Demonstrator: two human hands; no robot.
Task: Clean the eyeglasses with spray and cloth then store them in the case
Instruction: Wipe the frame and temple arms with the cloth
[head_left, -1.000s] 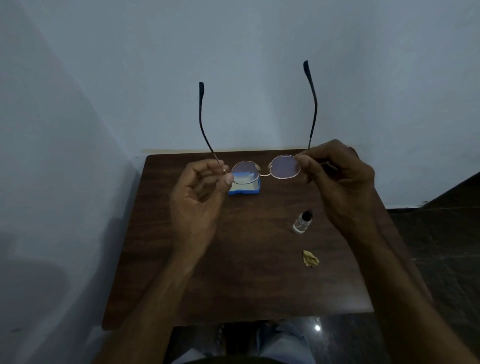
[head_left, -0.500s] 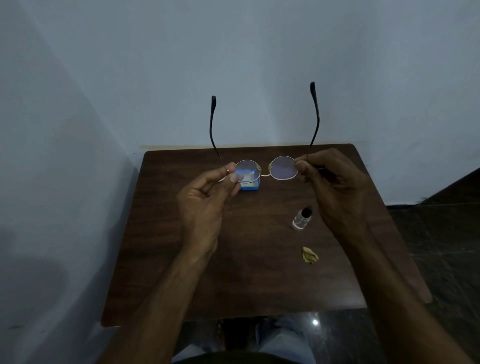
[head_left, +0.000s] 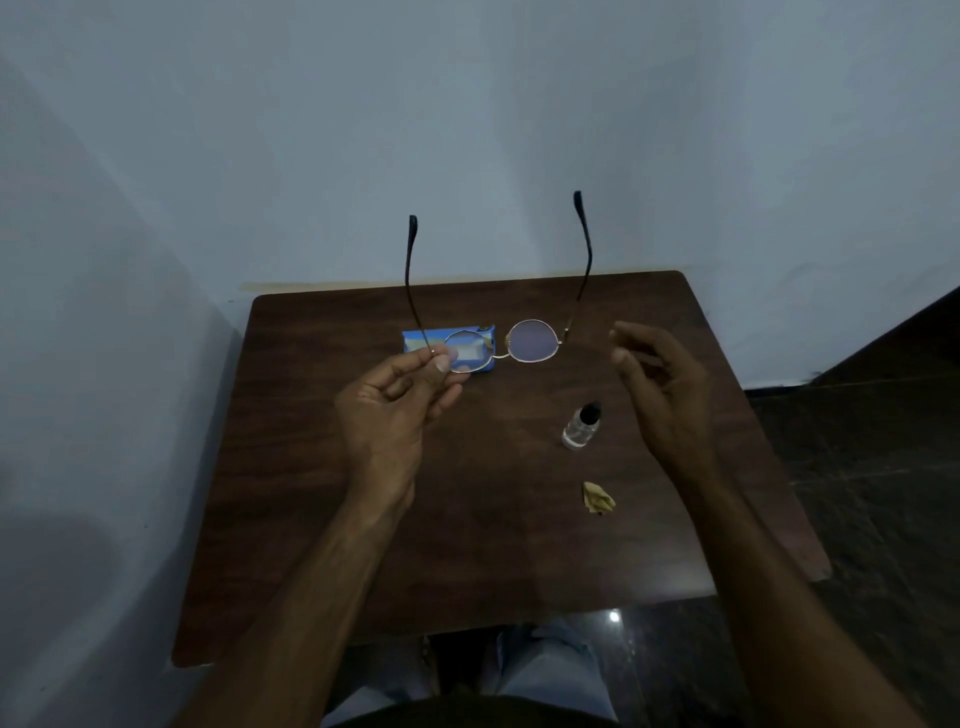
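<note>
The left hand (head_left: 387, 410) pinches round wire-framed eyeglasses (head_left: 532, 340) above a dark wooden table (head_left: 467, 519). Behind the grip lies a flat blue case (head_left: 415, 340). Right of it and nearer stand a small clear bottle (head_left: 581, 426), then a crumpled yellow cloth (head_left: 598, 498).

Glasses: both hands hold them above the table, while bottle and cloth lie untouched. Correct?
No. The head view shows only the left hand pinching the glasses; the right hand is open, apart from them. The bottle and cloth lie untouched on the table.

plain room corner, likely a home, small dark wooden counter (head_left: 363, 519) pushed against bare pale walls (head_left: 467, 130), dark stone floor (head_left: 857, 467) right of counter
</note>
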